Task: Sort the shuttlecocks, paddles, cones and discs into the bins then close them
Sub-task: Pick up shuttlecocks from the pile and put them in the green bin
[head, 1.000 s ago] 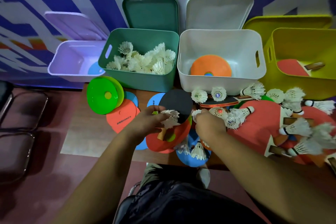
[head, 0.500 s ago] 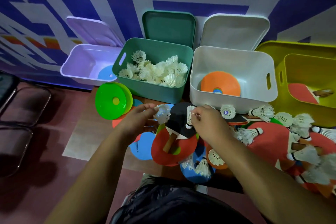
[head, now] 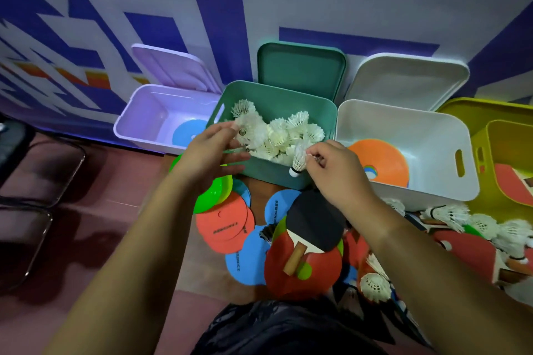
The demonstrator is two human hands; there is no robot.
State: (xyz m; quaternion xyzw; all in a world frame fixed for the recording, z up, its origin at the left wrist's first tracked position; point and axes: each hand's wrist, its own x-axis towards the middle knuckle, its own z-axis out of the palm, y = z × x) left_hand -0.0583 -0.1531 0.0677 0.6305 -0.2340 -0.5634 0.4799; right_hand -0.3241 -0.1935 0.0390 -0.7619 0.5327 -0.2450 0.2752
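My left hand (head: 212, 154) hovers over the left front corner of the green bin (head: 275, 179), fingers straight and spread. A white shuttlecock (head: 247, 132) sits just off its thumb tip, above the pile of shuttlecocks (head: 288, 135) in the bin. My right hand (head: 337, 171) pinches another shuttlecock (head: 298, 157) by its feathers, cork down, at the bin's front rim. A black paddle (head: 317, 222) lies on a red paddle (head: 302, 271) on the table below. Red discs (head: 222, 223), blue discs (head: 248, 262) and green cones (head: 215, 196) lie beside them.
Left to right stand a lilac bin (head: 144, 127) holding a blue disc (head: 187, 131), the green bin, a white bin (head: 432, 190) holding an orange cone (head: 383, 158), and a yellow bin (head: 490, 135) holding a red paddle (head: 512, 184). Lids lean behind. Loose shuttlecocks (head: 461, 216) crowd the right.
Both hands rose from the pile on the table to the green bin, each bringing a shuttlecock. The left hand's fingers have spread. The view tilted upward.
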